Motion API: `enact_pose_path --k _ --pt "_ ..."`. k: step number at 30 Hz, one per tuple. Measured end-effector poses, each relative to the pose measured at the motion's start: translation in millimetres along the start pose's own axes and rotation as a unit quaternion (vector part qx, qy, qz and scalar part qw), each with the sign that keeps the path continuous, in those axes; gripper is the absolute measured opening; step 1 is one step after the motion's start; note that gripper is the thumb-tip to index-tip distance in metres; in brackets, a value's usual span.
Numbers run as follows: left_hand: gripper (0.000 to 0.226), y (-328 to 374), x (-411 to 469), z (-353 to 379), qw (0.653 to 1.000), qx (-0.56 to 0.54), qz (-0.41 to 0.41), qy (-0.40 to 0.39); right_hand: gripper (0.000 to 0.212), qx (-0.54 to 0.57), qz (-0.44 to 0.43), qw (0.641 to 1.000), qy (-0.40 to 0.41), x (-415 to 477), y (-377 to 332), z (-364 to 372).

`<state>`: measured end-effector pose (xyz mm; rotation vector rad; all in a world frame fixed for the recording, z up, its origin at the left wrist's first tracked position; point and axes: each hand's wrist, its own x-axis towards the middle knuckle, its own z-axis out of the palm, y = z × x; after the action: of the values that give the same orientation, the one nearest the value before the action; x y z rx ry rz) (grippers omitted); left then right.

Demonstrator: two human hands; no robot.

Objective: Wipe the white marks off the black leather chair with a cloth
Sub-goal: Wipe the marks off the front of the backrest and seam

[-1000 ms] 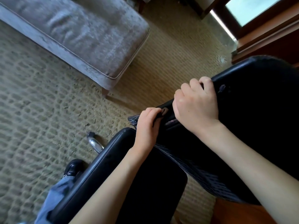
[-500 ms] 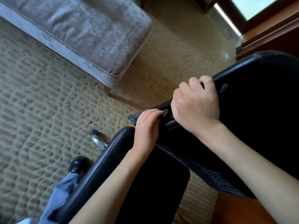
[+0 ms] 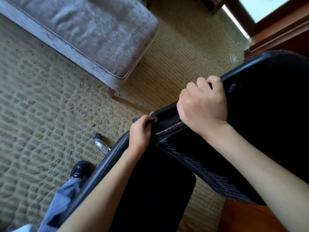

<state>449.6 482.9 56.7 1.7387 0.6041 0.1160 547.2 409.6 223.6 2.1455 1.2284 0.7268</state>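
At centre right, the right hand [image 3: 203, 106] grips the upper rim of the black leather chair [image 3: 270, 118]. Its fingers [image 3: 201, 82] are curled tightly over the edge, with the knuckles uppermost. A small pale grey mark [image 3: 232, 87] lies on the leather just beside these fingers. A worn, pinkish seam [image 3: 168, 129] runs along the chair's edge between the two hands.

Lower and to the left, the left hand [image 3: 141, 131] is closed at the same rim, its fingers bent over the edge. It appears to pinch the corner of a dark, fine-checked cloth [image 3: 200, 166], though the hold itself is partly hidden. The pointed tip of the cloth shows just past the fingertips. The rest hangs down against the chair beneath the right forearm.

A second black panel of the chair, with a rounded corner, fills the lower centre under the left forearm. Beside it, a chrome chair leg [image 3: 102, 145] ending in a dark caster stands on the woven carpet [image 3: 41, 106].

Near the leg are a black shoe [image 3: 79, 169] and a blue trouser leg [image 3: 61, 198]. A grey upholstered bench [image 3: 93, 30] occupies the upper left, well apart from the chair.
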Motion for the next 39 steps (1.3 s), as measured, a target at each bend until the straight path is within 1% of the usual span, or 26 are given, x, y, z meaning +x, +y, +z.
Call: enact_pose_path --k 2,4,7,10,13,16,18,20,21,22,23,24,25,26,28,30,33,35,37,39 --pt "0.016 32 -11 -2 0.997 -0.029 0.066 0.033 0.026 -0.001 0.001 1.0 0.002 0 0 0" --pt "0.015 52 -20 -2 0.991 -0.054 0.11 0.054 0.026 0.002 -0.002 1.0 0.007 -2 -1 -1" --pt "0.012 49 -22 0 0.984 -0.109 0.124 0.062 0.027 0.006 -0.003 1.0 0.015 -1 -3 0" --pt "0.013 36 -10 0 0.983 -0.141 0.11 0.035 0.028 0.01 -0.001 1.0 0.018 0 -2 3" --pt "0.013 25 -1 0 0.986 -0.142 0.091 -0.003 0.029 0.013 0.006 1.0 0.012 -1 1 3" --pt "0.013 15 0 2 0.988 -0.14 0.069 -0.003 0.03 0.012 0.014 1.0 -0.003 0 2 2" --pt "0.013 1 4 2 0.995 -0.089 0.037 -0.023 0.031 0.013 0.018 1.0 -0.011 0 4 -1" --pt "0.016 -21 9 -2 0.998 0.01 -0.011 -0.069 0.031 0.011 0.019 1.0 -0.015 -1 5 -3" --pt "0.018 -33 11 -7 0.995 0.049 -0.044 -0.071 0.031 0.011 0.019 1.0 -0.017 -1 4 -3" --pt "0.018 -41 13 -13 0.994 0.058 -0.082 -0.047 0.031 0.011 0.019 1.0 -0.017 -1 4 -3" --pt "0.017 -43 14 -19 0.992 0.043 -0.116 -0.005 0.03 0.011 0.021 1.0 -0.016 0 3 -3" --pt "0.014 -38 15 -23 0.99 0.021 -0.131 0.039 0.03 0.01 0.022 1.0 -0.013 1 2 -2" --pt "0.011 -28 14 -25 0.991 0.003 -0.119 0.066 0.03 0.011 0.022 1.0 -0.01 2 1 -1" --pt "0.008 -12 10 -25 0.994 -0.014 -0.08 0.076 0.031 0.012 0.021 1.0 -0.009 3 1 -2" --pt "0.003 27 -6 -19 0.995 -0.057 0.028 0.072 0.03 0.014 0.025 1.0 -0.01 3 1 -3" --pt "0.009 64 -28 -9 0.986 -0.102 0.101 0.079 0.028 0.019 0.028 0.999 -0.014 3 1 -5" --pt "0.016 105 -47 4 0.969 -0.152 0.154 0.121 0.022 0.07 0.026 0.997 0.013 2 6 -10" --pt "0.02 111 -50 13 0.958 -0.135 0.21 0.143 0.019 0.11 0.031 0.993 0.03 -2 18 -23" --pt "0.02 103 -47 19 0.952 -0.095 0.251 0.15 0.018 0.079 0.057 0.995 0.018 -6 34 -36" --pt "0.019 87 -44 21 0.951 -0.059 0.266 0.147 0.022 0.03 0.079 0.996 -0.026 -12 52 -43"
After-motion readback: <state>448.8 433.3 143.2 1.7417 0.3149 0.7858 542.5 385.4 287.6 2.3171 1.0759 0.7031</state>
